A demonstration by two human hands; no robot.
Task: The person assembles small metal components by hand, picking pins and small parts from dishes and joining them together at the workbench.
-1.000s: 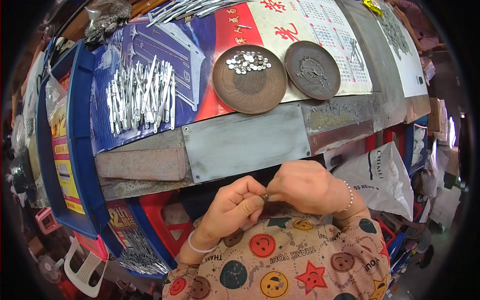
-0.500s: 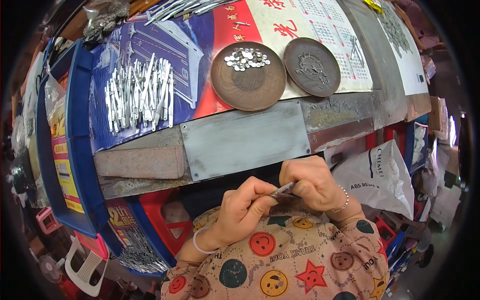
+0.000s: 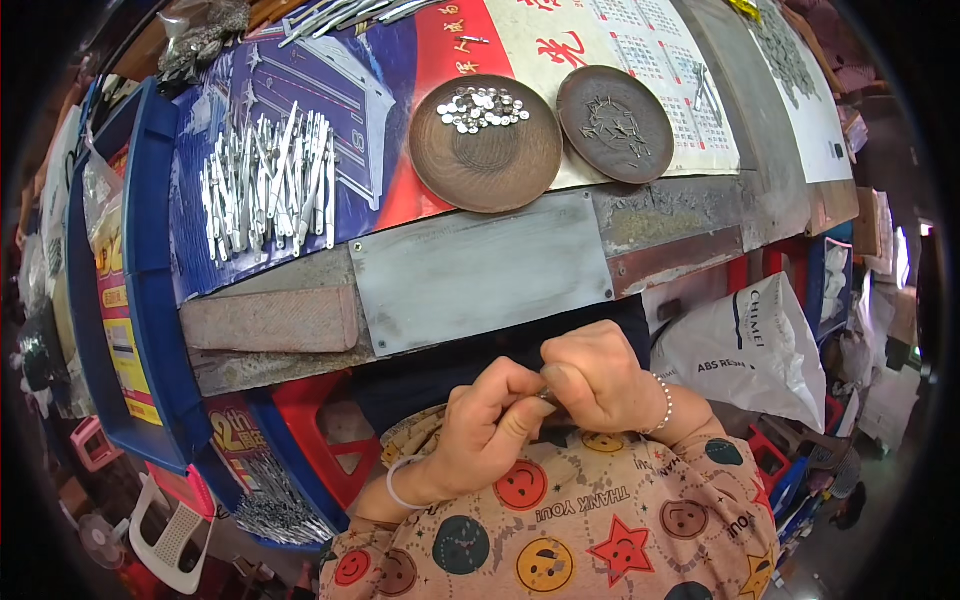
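My left hand (image 3: pixel 490 425) and my right hand (image 3: pixel 590 378) meet in front of my chest, below the bench edge. Their fingertips pinch a small silver metal piece (image 3: pixel 545 398) between them; most of it is hidden by the fingers. On the bench above lie a heap of thin silver metal strips (image 3: pixel 268 185) at the left, and a brown round dish (image 3: pixel 485 143) holding several small shiny round parts (image 3: pixel 482 108). A second brown dish (image 3: pixel 614 123) with dark bits stands to its right.
A grey metal plate (image 3: pixel 480 270) lies at the bench's near edge, a reddish block (image 3: pixel 270 320) left of it. Blue trays (image 3: pixel 140 290) hang at the left, a white plastic bag (image 3: pixel 745 345) sits at the right, and red and white stools stand below.
The hands have closed together again over the small metal piece, which showed as a thin strip between them half a second ago. Both stay in the same place.
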